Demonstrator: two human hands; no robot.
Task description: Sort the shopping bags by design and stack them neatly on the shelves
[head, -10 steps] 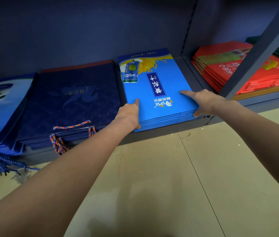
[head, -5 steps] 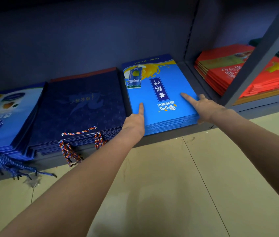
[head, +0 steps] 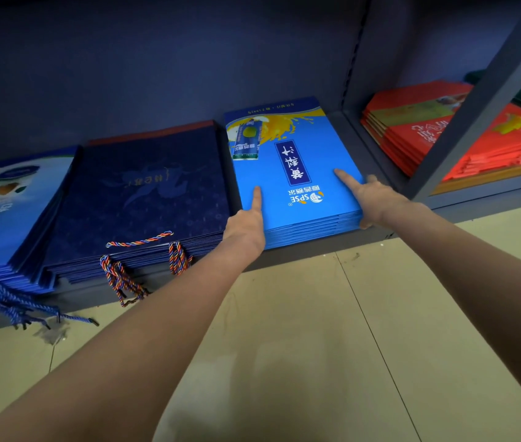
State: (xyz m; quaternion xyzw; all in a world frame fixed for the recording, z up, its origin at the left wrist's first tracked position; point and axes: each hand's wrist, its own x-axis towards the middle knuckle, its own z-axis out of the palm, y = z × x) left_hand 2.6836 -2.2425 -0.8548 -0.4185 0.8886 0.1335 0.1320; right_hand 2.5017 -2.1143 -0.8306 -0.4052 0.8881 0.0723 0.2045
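A stack of bright blue bags (head: 294, 145) with an orange splash and a carton picture lies flat on the low shelf (head: 304, 254). My left hand (head: 246, 228) is at its front left corner, with the index finger laid straight on the top bag. At the front right corner my right hand (head: 377, 199) also rests a straight index finger on top, and its thumb touches the stack's front edge. Both hands press against the stack. To the left lie a navy patterned stack (head: 144, 193) and a pale blue stack (head: 4, 199).
Red bags (head: 412, 132) are stacked in the neighbouring bay on the right, behind a slanting grey shelf post (head: 476, 106). Braided cord handles (head: 122, 279) hang over the shelf's front edge. Beige floor tiles (head: 316, 330) lie below.
Both index fingers have slid further onto the top bright blue bag. The view has shifted, so the shelf sits lower and more of the left stacks shows.
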